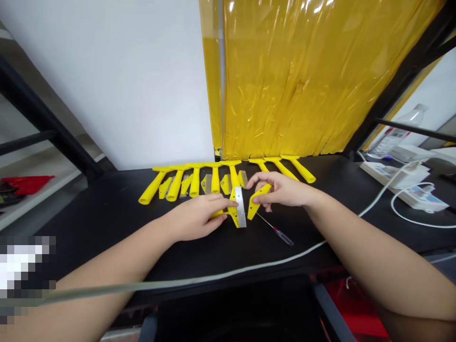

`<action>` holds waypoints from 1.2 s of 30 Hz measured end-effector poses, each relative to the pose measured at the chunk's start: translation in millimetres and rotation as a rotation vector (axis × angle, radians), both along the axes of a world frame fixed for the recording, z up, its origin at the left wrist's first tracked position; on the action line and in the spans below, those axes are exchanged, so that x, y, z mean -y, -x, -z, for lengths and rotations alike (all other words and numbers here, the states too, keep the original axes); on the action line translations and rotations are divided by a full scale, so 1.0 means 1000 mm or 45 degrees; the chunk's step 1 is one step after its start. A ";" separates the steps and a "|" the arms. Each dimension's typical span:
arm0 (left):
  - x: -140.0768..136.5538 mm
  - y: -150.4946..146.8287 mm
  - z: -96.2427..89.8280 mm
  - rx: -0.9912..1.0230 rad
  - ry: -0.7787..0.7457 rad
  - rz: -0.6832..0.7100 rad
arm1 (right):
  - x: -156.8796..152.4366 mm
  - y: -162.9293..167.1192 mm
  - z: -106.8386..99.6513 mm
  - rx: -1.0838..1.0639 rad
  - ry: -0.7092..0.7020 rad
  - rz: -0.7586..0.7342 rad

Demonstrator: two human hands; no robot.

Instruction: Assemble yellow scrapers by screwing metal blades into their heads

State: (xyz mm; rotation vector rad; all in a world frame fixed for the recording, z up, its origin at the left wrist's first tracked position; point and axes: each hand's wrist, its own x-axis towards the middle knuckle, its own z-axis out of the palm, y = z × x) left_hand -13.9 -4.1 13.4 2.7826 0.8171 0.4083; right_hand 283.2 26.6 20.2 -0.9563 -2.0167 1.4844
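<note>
Between right fingers (pixel 259 177) | yellow plate (pixel 258 202) | against left fingers (pixel 221 203) | yellow scraper (pixel 233 219), metal blade (pixel 241 209)

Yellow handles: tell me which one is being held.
The yellow handle in the left hand, with a metal blade against its head; the other handles lie in the row behind it, untouched.

Yellow handles (pixel 152 188), a yellow plate (pixel 254 205) and a silver blade (pixel 241 206) stand out mid-frame against a black table (pixel 96 209); an amber-yellow curtain (pixel 302 85) colours the upper right.
</note>
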 end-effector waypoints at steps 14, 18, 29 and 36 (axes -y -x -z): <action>0.000 -0.001 0.001 0.010 -0.010 0.016 | -0.001 0.027 0.018 -0.197 0.282 0.234; 0.001 -0.001 0.001 0.034 -0.034 0.038 | 0.001 0.030 0.018 -0.197 0.319 0.254; 0.005 -0.003 0.002 0.006 -0.102 0.075 | 0.006 0.040 0.021 -0.217 0.406 0.269; 0.002 -0.003 0.002 -0.004 -0.166 0.168 | 0.004 0.039 0.023 -0.205 0.411 0.202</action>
